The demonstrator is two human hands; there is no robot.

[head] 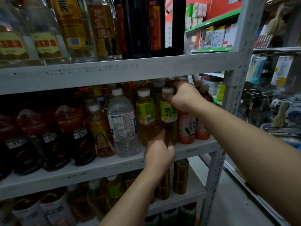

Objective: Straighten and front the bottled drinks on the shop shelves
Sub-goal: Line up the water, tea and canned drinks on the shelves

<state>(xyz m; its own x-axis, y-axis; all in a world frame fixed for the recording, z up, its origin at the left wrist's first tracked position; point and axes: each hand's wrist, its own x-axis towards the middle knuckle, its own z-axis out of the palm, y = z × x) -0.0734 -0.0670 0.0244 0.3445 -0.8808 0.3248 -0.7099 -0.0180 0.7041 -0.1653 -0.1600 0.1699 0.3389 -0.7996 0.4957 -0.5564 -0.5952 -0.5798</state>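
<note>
- Middle shelf (97, 167): the green-label tea bottle (168, 111) stands upright at the front edge, towards the right end, with its white cap on and its label facing out.
- Right hand (184, 95): reaches in from the right. Its fingers are curled over the cap and neck of the green-label tea bottle, gripping it from above.
- Left hand (158, 152): comes up from below the shelf edge. Its fingers are curled round the base of the same bottle, with one digit laid up the lower body.
- Second tea bottle (145, 115): same label, just left of the held one, with the barcode side turned to the front. Whether the two touch cannot be told.
- Water bottle (121, 124): clear with a white cap, just left of the second tea bottle, near the front edge.
- Amber bottle (101, 131): red and gold label, left of the water bottle. Large dark bottles (79, 136) run on to the far left.
- Peach-label bottles (187, 128): just right of the held bottle, partly hidden by the right forearm.
- Upper shelf (114, 69): big clear bottles (45, 38) to the left, tall dark bottles (138, 30) to the right.
- Lower shelf (192, 190): gold cans (180, 175) stacked two high near the right end. The bottles further left are in shadow.
- Upright post (234, 88): grey perforated steel at the right end of the shelves.
</note>
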